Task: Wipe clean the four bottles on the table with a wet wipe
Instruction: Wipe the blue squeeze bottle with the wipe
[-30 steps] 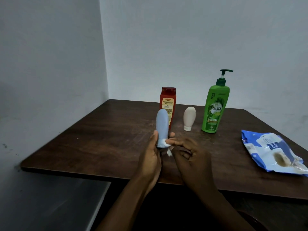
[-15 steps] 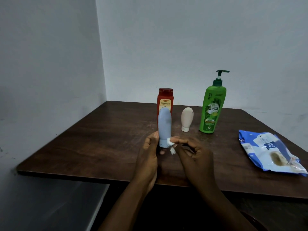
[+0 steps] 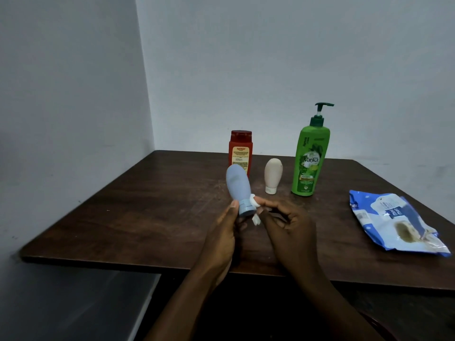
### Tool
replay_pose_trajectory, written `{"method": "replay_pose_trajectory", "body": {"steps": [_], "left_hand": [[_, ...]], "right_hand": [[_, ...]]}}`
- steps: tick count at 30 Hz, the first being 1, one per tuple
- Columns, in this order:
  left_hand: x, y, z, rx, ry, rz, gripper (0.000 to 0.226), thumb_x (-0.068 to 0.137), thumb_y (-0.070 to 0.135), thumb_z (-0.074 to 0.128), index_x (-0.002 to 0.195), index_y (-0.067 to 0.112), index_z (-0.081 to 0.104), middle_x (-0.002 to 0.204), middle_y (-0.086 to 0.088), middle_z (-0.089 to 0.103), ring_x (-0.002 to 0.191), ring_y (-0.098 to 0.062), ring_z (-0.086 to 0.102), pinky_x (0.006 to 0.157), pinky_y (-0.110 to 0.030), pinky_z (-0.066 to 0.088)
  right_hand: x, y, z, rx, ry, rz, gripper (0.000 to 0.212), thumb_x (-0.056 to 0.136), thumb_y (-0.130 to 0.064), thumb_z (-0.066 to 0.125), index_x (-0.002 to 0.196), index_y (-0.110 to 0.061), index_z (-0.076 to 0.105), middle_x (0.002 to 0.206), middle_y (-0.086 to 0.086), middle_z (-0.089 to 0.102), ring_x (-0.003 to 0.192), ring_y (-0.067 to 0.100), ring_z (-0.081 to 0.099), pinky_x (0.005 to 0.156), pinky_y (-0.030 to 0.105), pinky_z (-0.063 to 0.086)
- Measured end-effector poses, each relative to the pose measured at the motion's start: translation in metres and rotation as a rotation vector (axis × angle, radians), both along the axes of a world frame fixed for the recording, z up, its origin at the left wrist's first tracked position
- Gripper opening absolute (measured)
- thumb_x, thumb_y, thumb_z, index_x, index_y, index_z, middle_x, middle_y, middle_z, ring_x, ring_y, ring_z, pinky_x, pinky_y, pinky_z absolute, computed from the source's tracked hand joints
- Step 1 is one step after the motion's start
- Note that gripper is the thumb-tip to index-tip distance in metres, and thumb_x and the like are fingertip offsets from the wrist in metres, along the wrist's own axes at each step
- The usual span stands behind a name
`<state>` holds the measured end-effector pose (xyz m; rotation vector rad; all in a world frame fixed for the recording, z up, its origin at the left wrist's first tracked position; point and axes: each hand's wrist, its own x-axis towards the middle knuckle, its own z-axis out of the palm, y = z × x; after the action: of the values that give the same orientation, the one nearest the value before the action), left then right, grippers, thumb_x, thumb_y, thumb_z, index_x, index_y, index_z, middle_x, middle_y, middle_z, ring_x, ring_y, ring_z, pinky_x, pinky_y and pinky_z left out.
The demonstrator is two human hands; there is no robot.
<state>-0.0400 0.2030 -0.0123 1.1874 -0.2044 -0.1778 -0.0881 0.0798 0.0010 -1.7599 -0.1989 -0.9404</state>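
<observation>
Head view: blue bottle, cap.
Gripped in left hand; rotate against wet wipe pinched in right hand.

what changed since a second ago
The blue bottle has tilted from upright, its top leaning left. The left hand still holds its cap end and the right hand still pinches the wet wipe against the cap. The red bottle, cream bottle, green bottle and wipes pack stayed put.
</observation>
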Motion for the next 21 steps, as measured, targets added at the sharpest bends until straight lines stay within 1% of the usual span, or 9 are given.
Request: {"method": "replay_pose_trajectory", "body": {"steps": [3,5,8,10,13,15,17,20,21], "left_hand": [[-0.003,0.003,0.0,-0.071,0.029,-0.029,0.036,0.103,0.031,0.044,0.121,0.009,0.066,0.114,-0.007,0.075,0.11,-0.02,0.069,0.097,-0.034,0.051],[-0.005,0.003,0.003,-0.136,0.045,-0.048,0.035,0.103,0.025,0.042,0.119,0.004,0.065,0.115,-0.014,0.074,0.108,-0.023,0.069,0.095,-0.034,0.054],[-0.007,0.002,0.008,-0.257,0.087,-0.078,0.046,0.092,0.026,0.049,0.127,-0.003,0.059,0.126,-0.025,0.066,0.116,-0.033,0.063,0.103,-0.039,0.05],[-0.005,0.002,0.008,-0.299,0.11,-0.061,0.049,0.09,0.025,0.05,0.128,-0.005,0.057,0.127,-0.026,0.065,0.114,-0.033,0.063,0.104,-0.041,0.048],[0.0,0.002,0.007,-0.284,0.088,-0.043,0.037,0.1,0.021,0.045,0.124,-0.004,0.058,0.119,-0.02,0.07,0.109,-0.029,0.068,0.101,-0.04,0.051],[0.0,0.003,0.006,-0.281,0.07,-0.056,0.042,0.097,0.023,0.049,0.127,-0.006,0.056,0.12,-0.019,0.071,0.11,-0.03,0.068,0.103,-0.042,0.051],[-0.002,0.003,0.005,-0.287,0.057,-0.077,0.049,0.092,0.024,0.055,0.131,-0.006,0.054,0.122,-0.019,0.07,0.112,-0.029,0.068,0.104,-0.043,0.05],[-0.007,0.001,0.006,-0.332,0.092,-0.078,0.051,0.089,0.023,0.058,0.133,-0.003,0.056,0.128,-0.02,0.066,0.123,-0.033,0.061,0.111,-0.048,0.043],[-0.008,-0.001,0.006,-0.36,0.126,-0.07,0.05,0.087,0.022,0.06,0.131,-0.001,0.058,0.128,-0.02,0.066,0.123,-0.033,0.061,0.111,-0.047,0.043]], "right_hand": [[-0.001,0.003,-0.004,0.027,0.021,0.026,0.026,0.088,0.0,0.071,0.109,-0.014,0.076,0.11,-0.007,0.074,0.101,-0.004,0.068,0.081,0.007,0.05],[0.0,0.004,-0.006,0.069,0.051,0.033,0.026,0.089,-0.003,0.071,0.11,-0.016,0.076,0.11,-0.007,0.075,0.104,-0.001,0.068,0.083,0.009,0.051],[0.001,0.005,-0.01,0.191,0.146,0.108,0.028,0.088,-0.002,0.071,0.108,-0.022,0.075,0.107,-0.013,0.075,0.105,0.0,0.069,0.086,0.013,0.053],[0.0,0.007,-0.012,0.234,0.189,0.156,0.032,0.088,-0.001,0.071,0.106,-0.028,0.074,0.103,-0.016,0.076,0.102,0.001,0.07,0.084,0.015,0.054],[-0.004,0.009,-0.013,0.172,0.157,0.092,0.033,0.087,-0.004,0.073,0.106,-0.031,0.074,0.101,-0.014,0.077,0.098,0.0,0.071,0.08,0.011,0.053],[-0.007,0.011,-0.011,0.08,0.087,0.004,0.031,0.086,-0.006,0.075,0.107,-0.029,0.075,0.105,-0.012,0.075,0.097,-0.003,0.069,0.08,0.01,0.052],[-0.009,0.015,-0.009,-0.01,0.008,-0.049,0.029,0.085,-0.005,0.075,0.109,-0.022,0.076,0.109,-0.009,0.073,0.098,-0.005,0.068,0.08,0.008,0.051],[-0.008,0.016,-0.004,-0.044,-0.071,-0.081,0.03,0.084,-0.001,0.075,0.11,-0.016,0.076,0.109,-0.007,0.072,0.098,-0.007,0.067,0.079,0.007,0.051],[-0.007,0.015,-0.002,-0.047,-0.082,-0.097,0.028,0.084,-0.002,0.075,0.11,-0.015,0.076,0.107,-0.006,0.072,0.097,-0.007,0.067,0.079,0.006,0.05]]}}
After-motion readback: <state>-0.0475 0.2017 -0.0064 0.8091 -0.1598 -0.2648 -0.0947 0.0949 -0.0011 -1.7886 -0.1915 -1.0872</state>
